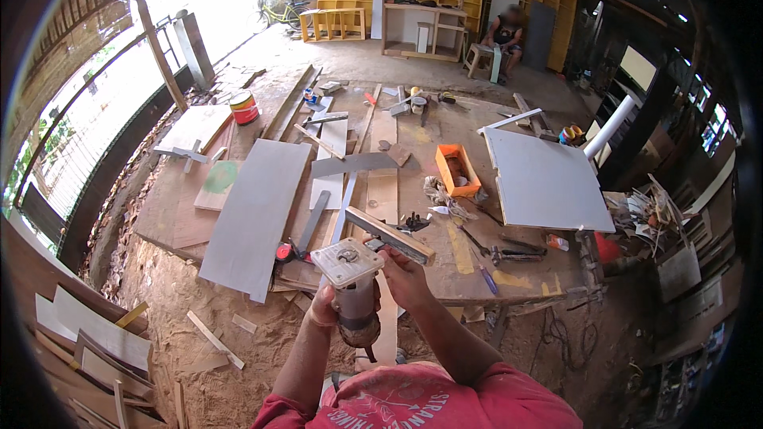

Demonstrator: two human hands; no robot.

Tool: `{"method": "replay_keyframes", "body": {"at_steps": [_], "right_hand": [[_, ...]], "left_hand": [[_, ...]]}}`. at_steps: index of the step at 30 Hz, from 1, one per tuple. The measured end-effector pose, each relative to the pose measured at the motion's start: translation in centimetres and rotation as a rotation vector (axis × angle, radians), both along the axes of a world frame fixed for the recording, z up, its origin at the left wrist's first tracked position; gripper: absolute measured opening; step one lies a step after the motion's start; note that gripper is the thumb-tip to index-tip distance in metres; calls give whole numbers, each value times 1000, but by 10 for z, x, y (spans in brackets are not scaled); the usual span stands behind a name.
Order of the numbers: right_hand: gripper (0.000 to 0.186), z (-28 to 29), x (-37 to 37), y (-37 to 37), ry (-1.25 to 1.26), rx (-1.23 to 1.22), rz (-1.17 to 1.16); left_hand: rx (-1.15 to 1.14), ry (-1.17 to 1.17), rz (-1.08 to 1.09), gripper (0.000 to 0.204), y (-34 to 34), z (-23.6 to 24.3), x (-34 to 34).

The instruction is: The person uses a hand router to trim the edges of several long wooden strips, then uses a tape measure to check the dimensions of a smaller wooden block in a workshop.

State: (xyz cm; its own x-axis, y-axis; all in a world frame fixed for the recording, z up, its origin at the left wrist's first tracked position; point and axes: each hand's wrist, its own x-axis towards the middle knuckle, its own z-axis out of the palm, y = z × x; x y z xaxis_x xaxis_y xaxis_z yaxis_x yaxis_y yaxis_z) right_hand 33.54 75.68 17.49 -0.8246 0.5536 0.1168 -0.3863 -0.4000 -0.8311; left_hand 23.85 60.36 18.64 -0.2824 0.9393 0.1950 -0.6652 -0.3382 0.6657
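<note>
A trim router (pixel 355 302) is held upside down in front of my body, its pale square base plate (pixel 347 260) facing up. My left hand (pixel 323 307) is closed round the router's body from the left side. Close to the plate's right edge, my right hand (pixel 405 276) has its fingers pinched together by a small grey metal-looking piece (pixel 372 244). Whether that piece is part of the router or separate, I cannot tell. Just beyond the hands, a wood strip with a dark side (pixel 389 234) lies across the table's near edge. A red tape measure (pixel 284 253) sits to the left.
The worktable (pixel 429 278) bears a large grey panel (pixel 258 206), a white panel (pixel 548 179), an orange box (pixel 458 171), pliers (pixel 518 251) and a screwdriver (pixel 487 278). A paint can (pixel 244 107) stands far left. A person (pixel 505 36) sits at the back.
</note>
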Motion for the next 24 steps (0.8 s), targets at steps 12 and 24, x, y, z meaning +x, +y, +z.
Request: {"method": "replay_keyframes", "body": {"at_steps": [12,24], "right_hand": [[18,-20,2,4,8,2,-2],[23,-6,-2,-9,-45,7,-98]], "left_hand": [[-1,14,-63,100,-2,2,0],[11,-2,-51,102,-1,7,4]]}}
